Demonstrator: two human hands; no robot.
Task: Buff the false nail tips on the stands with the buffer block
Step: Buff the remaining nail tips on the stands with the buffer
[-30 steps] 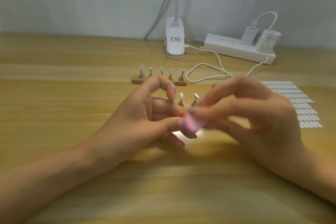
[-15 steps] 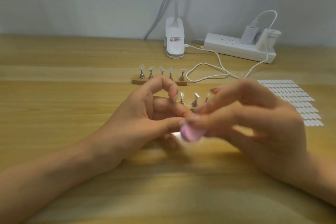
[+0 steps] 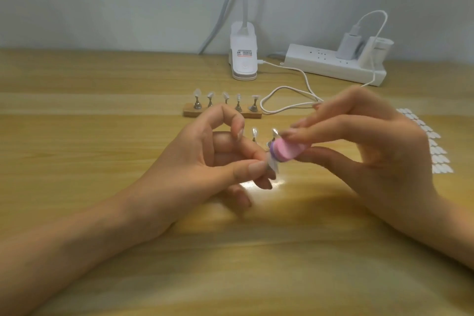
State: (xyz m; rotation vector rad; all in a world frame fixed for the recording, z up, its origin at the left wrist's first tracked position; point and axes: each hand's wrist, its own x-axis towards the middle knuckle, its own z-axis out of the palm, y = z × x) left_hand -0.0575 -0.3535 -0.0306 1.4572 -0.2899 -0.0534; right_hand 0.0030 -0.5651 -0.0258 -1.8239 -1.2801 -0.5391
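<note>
The nail tip [image 3: 272,165] looks light, thin and springy. It would likely flex or pop loose under hard pressure, so the safe hold is low, near its small stand. The left hand [image 3: 205,161] pinches it between the thumb and curled fingers [image 3: 246,168], just above the desk [image 3: 102,136]. At three o'clock of the tip, the right hand [image 3: 372,151] grips the soft-looking pink-and-purple buffer block [image 3: 288,149] — fingers closed round it, its end touching the tip.
</note>
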